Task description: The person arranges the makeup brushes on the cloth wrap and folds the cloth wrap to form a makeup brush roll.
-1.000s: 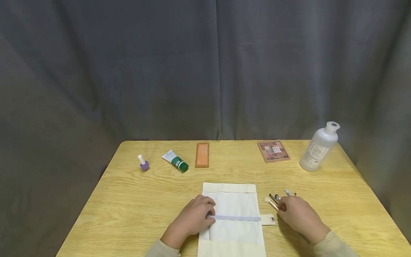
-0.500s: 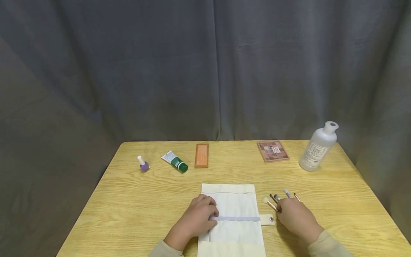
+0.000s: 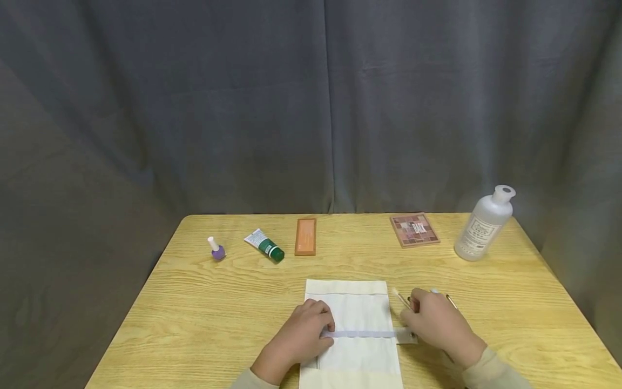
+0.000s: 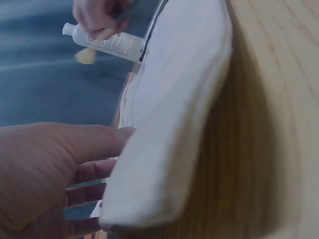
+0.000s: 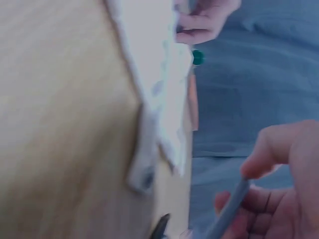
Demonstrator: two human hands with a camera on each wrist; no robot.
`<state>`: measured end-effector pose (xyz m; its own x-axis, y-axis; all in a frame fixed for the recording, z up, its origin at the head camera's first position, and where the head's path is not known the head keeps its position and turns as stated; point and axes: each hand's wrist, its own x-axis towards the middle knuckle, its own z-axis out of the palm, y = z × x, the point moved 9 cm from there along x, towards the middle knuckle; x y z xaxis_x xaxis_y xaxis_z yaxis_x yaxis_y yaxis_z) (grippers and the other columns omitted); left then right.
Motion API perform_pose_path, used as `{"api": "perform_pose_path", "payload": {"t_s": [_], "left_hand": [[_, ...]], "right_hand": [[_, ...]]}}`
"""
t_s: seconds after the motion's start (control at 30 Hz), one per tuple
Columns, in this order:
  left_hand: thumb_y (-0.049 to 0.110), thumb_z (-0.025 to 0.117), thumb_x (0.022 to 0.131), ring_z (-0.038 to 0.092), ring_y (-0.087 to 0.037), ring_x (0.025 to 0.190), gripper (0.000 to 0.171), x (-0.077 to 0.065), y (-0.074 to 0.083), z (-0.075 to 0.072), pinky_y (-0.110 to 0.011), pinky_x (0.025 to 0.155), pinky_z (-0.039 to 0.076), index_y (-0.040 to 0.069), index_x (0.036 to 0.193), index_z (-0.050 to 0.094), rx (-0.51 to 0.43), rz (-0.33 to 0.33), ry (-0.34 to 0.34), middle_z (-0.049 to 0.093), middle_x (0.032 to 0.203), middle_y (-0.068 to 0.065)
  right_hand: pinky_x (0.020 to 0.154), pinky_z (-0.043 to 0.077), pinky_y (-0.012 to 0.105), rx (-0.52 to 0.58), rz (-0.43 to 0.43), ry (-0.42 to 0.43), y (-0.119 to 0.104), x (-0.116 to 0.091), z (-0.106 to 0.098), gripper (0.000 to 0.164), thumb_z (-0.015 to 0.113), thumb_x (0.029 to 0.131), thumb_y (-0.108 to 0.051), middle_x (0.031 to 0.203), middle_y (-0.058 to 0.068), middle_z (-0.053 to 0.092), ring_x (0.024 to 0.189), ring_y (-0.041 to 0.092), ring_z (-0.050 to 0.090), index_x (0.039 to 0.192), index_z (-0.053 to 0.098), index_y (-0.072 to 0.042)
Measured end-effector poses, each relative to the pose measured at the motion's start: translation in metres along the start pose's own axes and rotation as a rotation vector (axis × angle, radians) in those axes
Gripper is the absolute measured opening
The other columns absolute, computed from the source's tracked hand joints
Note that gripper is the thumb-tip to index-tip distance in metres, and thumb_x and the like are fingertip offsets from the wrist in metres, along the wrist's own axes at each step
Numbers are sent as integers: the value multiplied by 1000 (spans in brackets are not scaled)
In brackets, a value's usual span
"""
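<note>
A white fabric brush roll [image 3: 357, 310] lies flat with a pale lilac elastic band [image 3: 364, 334] across it. My left hand [image 3: 302, 332] rests on its left side, thumb and fingertips at the band's end. In the left wrist view the thumb lies along the cloth [image 4: 164, 134] edge. To the right of the roll, my right hand [image 3: 439, 324] pinches a makeup brush [image 4: 85, 56] with cream bristles, raised above the tabletop. Its grey handle [image 5: 227, 214] shows between thumb and fingers in the right wrist view. A snap tab [image 3: 403, 335] sticks out beneath that hand.
More brushes [image 3: 452, 301] lie behind the right hand, partly hidden. Along the back stand or lie purple nail polish [image 3: 218, 252], a green-and-white tube [image 3: 264, 246], an orange palette [image 3: 305, 236], a brown eyeshadow palette [image 3: 414, 229] and a frosted bottle [image 3: 483, 224].
My right hand has picked the cream-bristled brush from the group and moved slightly left with it, over the snap tab. The left hand has stayed at the band, shifting slightly.
</note>
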<state>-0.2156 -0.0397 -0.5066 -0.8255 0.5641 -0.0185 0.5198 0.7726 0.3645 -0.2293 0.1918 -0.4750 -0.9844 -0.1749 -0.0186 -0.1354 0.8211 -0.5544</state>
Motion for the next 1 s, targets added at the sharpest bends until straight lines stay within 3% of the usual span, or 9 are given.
{"api": "perform_pose_path", "payload": {"t_s": [0.13, 0.2, 0.3, 0.37, 0.7, 0.9, 1.0], "left_hand": [[25, 76, 90, 49, -13, 114, 7, 0, 4, 0, -38, 102, 41, 25, 97, 75, 3, 22, -12, 61, 115, 11], [24, 75, 90, 50, -14, 118, 10, 0, 6, 1, -38, 105, 39, 24, 100, 77, 10, 35, -20, 62, 119, 10], [24, 76, 89, 51, -13, 118, 9, 1, 7, 2, -37, 106, 39, 23, 98, 76, 21, 40, -26, 62, 121, 10], [24, 76, 89, 52, -12, 116, 5, 1, 7, 2, -36, 105, 40, 23, 94, 74, 23, 34, -21, 62, 120, 11], [28, 79, 87, 52, -10, 102, 18, 4, 11, 0, -29, 90, 45, 25, 83, 62, 72, 24, 21, 62, 109, 11], [30, 79, 88, 52, -10, 99, 19, 5, 11, -2, -27, 88, 46, 25, 83, 61, 91, -1, 20, 61, 104, 11], [29, 77, 89, 53, -10, 100, 16, 5, 10, -2, -25, 88, 47, 24, 83, 64, 77, -4, 22, 62, 105, 10]], "right_hand": [[46, 35, 23, 113, -42, -9, -12, 8, -5, 12, 63, 88, -9, 62, -5, 49, 50, 7, 40, 79, 56, -13], [48, 39, 25, 164, -38, -27, -16, 12, -6, 5, 64, 88, -10, 68, -5, 56, 52, 9, 45, 93, 65, -11], [49, 41, 27, 272, -17, -68, -20, 18, -3, 29, 64, 89, -9, 76, 0, 63, 56, 12, 49, 118, 67, -6], [50, 41, 27, 353, 8, -82, -21, 24, -2, 36, 61, 90, -7, 79, 3, 66, 59, 14, 51, 126, 64, -4], [67, 55, 34, 718, 59, -59, -33, 57, 11, 14, 58, 94, -3, 90, 13, 71, 80, 20, 68, 104, 49, 2], [71, 58, 36, 744, 52, -46, -43, 75, 23, 40, 60, 97, -8, 99, 18, 74, 79, 23, 71, 134, 50, 2], [72, 58, 37, 756, 57, -30, -46, 83, 30, 39, 61, 98, -10, 103, 19, 74, 81, 24, 73, 135, 53, 0]]}}
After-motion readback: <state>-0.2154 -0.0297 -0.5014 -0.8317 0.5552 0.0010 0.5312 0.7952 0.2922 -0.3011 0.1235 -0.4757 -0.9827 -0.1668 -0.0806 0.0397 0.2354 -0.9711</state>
